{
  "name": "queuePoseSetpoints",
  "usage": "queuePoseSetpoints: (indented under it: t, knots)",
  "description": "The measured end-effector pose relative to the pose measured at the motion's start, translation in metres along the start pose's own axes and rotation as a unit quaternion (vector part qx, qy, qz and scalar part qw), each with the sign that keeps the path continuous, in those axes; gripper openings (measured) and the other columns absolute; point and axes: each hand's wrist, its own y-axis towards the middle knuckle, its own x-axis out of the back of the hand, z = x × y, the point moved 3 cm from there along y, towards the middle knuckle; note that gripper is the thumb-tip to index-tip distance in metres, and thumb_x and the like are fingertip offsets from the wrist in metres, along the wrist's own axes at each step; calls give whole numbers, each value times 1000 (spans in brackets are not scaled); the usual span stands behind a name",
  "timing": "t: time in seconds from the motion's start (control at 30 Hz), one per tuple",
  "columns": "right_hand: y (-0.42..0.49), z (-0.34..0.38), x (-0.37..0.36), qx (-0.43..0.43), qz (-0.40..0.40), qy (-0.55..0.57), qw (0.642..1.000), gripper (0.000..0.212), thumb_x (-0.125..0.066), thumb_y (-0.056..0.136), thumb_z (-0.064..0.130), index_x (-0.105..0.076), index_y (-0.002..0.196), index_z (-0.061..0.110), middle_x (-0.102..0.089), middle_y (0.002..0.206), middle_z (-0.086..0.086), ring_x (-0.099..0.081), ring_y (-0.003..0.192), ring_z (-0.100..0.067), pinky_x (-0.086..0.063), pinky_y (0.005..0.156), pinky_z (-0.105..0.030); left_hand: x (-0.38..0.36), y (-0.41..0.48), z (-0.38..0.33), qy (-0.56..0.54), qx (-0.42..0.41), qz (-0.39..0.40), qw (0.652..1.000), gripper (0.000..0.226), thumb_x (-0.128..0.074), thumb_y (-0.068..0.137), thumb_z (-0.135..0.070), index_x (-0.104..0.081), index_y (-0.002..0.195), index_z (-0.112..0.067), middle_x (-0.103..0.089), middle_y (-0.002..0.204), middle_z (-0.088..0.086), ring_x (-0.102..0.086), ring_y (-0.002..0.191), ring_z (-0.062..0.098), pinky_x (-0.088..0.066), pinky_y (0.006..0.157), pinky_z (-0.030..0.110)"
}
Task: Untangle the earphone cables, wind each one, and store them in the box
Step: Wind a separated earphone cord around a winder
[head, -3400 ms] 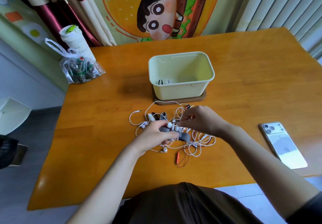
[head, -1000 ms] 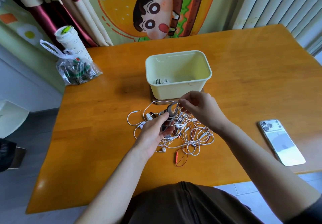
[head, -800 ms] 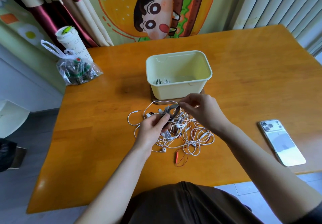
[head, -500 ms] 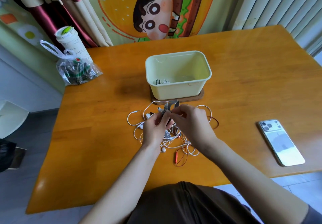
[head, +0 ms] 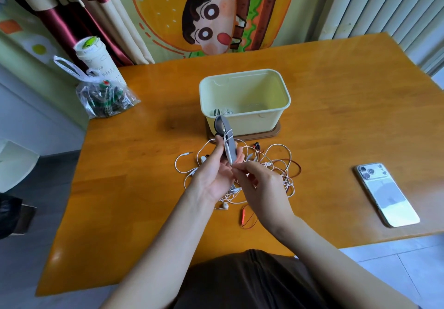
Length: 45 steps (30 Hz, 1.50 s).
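- Gripping a grey strap [head: 227, 140] upright in the left hand [head: 211, 176], thumb on its left edge and fingers curled behind it, above the near middle of an orange wooden table [head: 134, 188].
- Pinching a white cable [head: 225, 145] at the strap's near end between thumb and forefinger of the right hand [head: 262, 188], with both hands close together, fingertips just beside each other.
- Working over a loose tangle of white and red earphone cables [head: 278, 164], spread on the wood under and to the right of the hands.
- Just near of the hands: a white earbud [head: 225, 205] and a red inline remote [head: 243, 216], both flat on the table.
- Far of the tangle, near it: a pale yellow box [head: 271, 116], open at the top, on a brown mat [head: 276, 129], with one wound earphone [head: 222, 111] in its near left corner.
- At the right, well apart from the cables: a phone [head: 386, 193] face down.
- At the far left corner: a clear plastic bag [head: 105, 99] with a white paper cup [head: 93, 56] just behind it.
- Behind the far edge: a cartoon curtain [head: 211, 27], dark red and cream drapes [head: 79, 15] to the left, pale ribbed blinds [head: 384, 3] to the right.
- Beyond the near right edge: pale floor tiles [head: 396, 260].
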Motion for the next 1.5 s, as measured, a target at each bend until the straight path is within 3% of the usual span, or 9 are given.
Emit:
queuePoseSetpoints:
  t: [0.17,0.37,0.5,0.63,0.77,0.9,1.2,1.33,1.5]
  knots:
    - [5,-3,3,-1,-9,-2,1000,5,-67,86,12,-69,90,10,-66,81,4,-52,66,3,-40,64,-6,-2,-5,4,36,-5,38,999,33,-43,97,-39,-60,100,-11,-72,74,8,-70,77,17,-56,66,28]
    - [2,-4,0,24,21,-33,999,20,-58,88,29,-70,92,14,-65,83,4,-58,66,-9,-53,57,-28,3,-6,2,40,-3,19,999,33,-44,97,-40,-62,99,-12,-74,84,10,-64,91,21,-48,87,33]
    - [2,0,1,63,17,-69,996,16,-59,86,24,-70,91,12,-63,79,2,-55,61,-10,-51,51,-26,10,-4,4,39,-3,-21,999,41,-50,94,-42,-61,109,-6,-60,93,8,-59,87,16,-47,76,27]
    - [7,-5,7,63,3,-90,994,9,-63,84,18,-68,85,11,-60,75,4,-46,58,-5,-41,51,-15,14,0,5,24,-24,-46,998,39,-54,92,-42,-62,95,-3,-56,80,8,-56,72,14,-46,71,23]
    - [6,-7,7,114,14,-164,980,10,-67,83,13,-64,74,9,-55,67,0,-50,55,-14,-45,45,-24,12,0,9,24,-18,-29,999,39,-51,94,-40,-61,87,-3,-63,60,8,-63,49,12,-51,48,20]
    - [0,-3,7,165,30,-189,968,13,-78,73,6,-71,84,8,-61,72,-3,-59,61,-17,-49,50,-23,15,2,10,34,-13,-52,998,36,-52,93,-37,-61,92,-2,-61,83,11,-66,68,15,-55,53,19]
    - [-2,-10,2,116,41,-138,983,9,-72,80,8,-69,88,9,-61,76,-1,-61,62,-16,-53,50,-25,18,2,11,46,-3,-69,997,36,-56,92,-37,-63,91,-2,-64,83,11,-62,76,16,-54,53,19]
    - [-3,-12,5,108,33,-136,984,9,-66,81,12,-69,89,10,-62,77,0,-61,63,-14,-52,51,-22,21,2,12,59,-16,-78,995,34,-56,92,-36,-64,86,-4,-65,77,9,-62,76,16,-52,71,23]
    - [-2,-22,9,82,37,-153,984,7,-63,84,15,-68,84,11,-61,75,0,-58,60,-16,-50,47,-25,19,-1,12,80,-2,-48,996,37,-55,91,-39,-64,94,-3,-64,69,8,-60,64,15,-55,62,24]
